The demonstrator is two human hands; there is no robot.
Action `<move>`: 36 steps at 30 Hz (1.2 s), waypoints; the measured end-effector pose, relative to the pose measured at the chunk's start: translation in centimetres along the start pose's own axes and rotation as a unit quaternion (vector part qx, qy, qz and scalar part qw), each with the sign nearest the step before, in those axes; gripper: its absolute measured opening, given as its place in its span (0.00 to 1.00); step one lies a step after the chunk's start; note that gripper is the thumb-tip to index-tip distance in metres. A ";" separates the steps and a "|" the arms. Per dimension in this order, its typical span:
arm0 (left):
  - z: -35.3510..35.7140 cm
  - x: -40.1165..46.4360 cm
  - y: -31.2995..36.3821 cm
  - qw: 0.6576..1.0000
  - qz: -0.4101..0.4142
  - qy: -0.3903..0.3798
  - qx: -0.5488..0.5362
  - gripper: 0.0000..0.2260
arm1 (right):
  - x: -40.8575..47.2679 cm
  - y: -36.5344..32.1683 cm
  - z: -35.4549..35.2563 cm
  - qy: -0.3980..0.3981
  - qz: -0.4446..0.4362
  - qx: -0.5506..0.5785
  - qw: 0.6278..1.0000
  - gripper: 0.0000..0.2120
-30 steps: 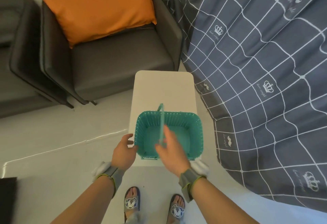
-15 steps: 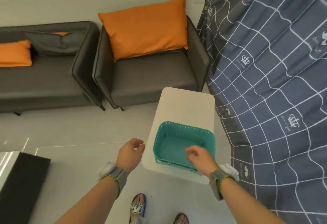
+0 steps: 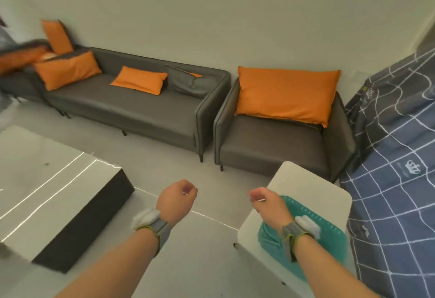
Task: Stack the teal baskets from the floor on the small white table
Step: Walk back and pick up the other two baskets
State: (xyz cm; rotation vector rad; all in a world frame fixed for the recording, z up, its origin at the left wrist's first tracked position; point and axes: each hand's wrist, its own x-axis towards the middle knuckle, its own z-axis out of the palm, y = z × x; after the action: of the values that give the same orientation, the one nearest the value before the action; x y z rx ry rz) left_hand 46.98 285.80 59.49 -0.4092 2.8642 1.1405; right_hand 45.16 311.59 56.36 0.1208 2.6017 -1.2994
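A teal basket (image 3: 329,234) rests on the near end of the small white table (image 3: 303,187) at the lower right, partly hidden behind my right forearm. My right hand (image 3: 268,206) hovers over the table's left edge, just left of the basket, fingers loosely curled and holding nothing. My left hand (image 3: 176,200) hangs over the floor to the left of the table, also loosely curled and empty. No other teal basket shows in this view.
A grey armchair (image 3: 277,142) with an orange cushion stands behind the table. A long grey sofa (image 3: 141,107) runs along the wall. A low glossy coffee table (image 3: 54,191) sits at the left. A blue checked cloth (image 3: 395,180) fills the right side.
Both hands have let go of the basket and drawn back to the left. The view has swung up and left, bringing the sofa and coffee table into sight.
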 end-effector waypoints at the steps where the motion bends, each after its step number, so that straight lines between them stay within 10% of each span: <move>1: -2.0 -0.6 -1.6 1.000 -0.005 0.023 0.006 0.07 | -0.3 -2.0 1.5 -0.012 -0.016 -0.013 1.000 0.12; 20: -40.8 -29.9 -43.3 0.902 -0.239 0.350 -0.088 0.07 | -20.9 -38.6 49.7 -0.355 -0.241 -0.002 0.903 0.13; 36: -56.2 -22.5 -59.6 0.835 -0.360 0.410 -0.073 0.07 | -16.4 -56.8 74.2 -0.443 -0.335 -0.056 0.830 0.14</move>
State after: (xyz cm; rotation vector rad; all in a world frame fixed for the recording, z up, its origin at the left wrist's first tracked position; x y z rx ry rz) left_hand 87.63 211.36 63.39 -2.2180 2.6238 1.1738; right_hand 63.58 218.66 61.48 -1.2112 1.8826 -0.9737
